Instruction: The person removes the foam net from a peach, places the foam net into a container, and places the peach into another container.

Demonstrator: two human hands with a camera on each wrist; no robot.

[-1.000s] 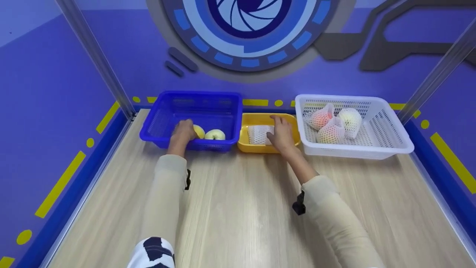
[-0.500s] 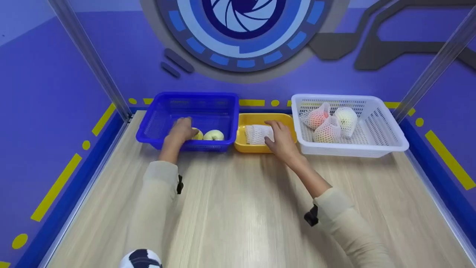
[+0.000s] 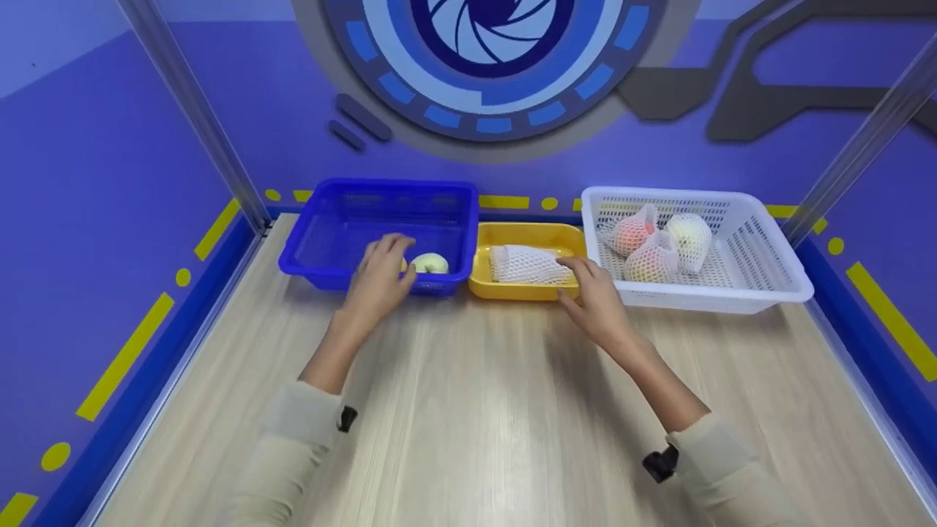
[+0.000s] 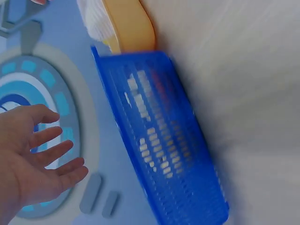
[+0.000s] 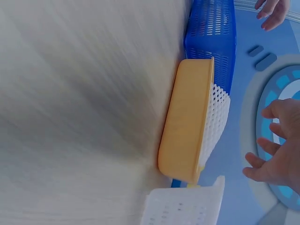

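Note:
My left hand [image 3: 379, 282] hovers over the front rim of the blue basket [image 3: 307, 274], its fingers loosely bent. In the left wrist view that hand [image 4: 42, 159] has nothing in its grasp. Inside the basket lies a pale, round apple-like fruit [image 3: 430, 263]; a yellow fruit [image 3: 403, 265] beside it is mostly hidden by the fingers. White foam net sleeves [image 3: 531, 265] lie in the yellow tray [image 3: 512, 293]. Over the tray's right end is my right hand [image 3: 596, 300], fingers spread near the sleeves. The right wrist view shows this hand [image 5: 281, 145] holding nothing.
To the right of the tray, a white basket [image 3: 703, 294] holds fruits in foam nets, among them a reddish one [image 3: 633, 234] and a white one [image 3: 689, 238]. All three containers stand along the purple back wall [image 3: 527, 172] on a wooden table [image 3: 468, 410].
My left hand has come away from the yellow fruit, back toward the basket's front rim. My right hand has shifted right and toward me, uncovering more of the foam sleeves.

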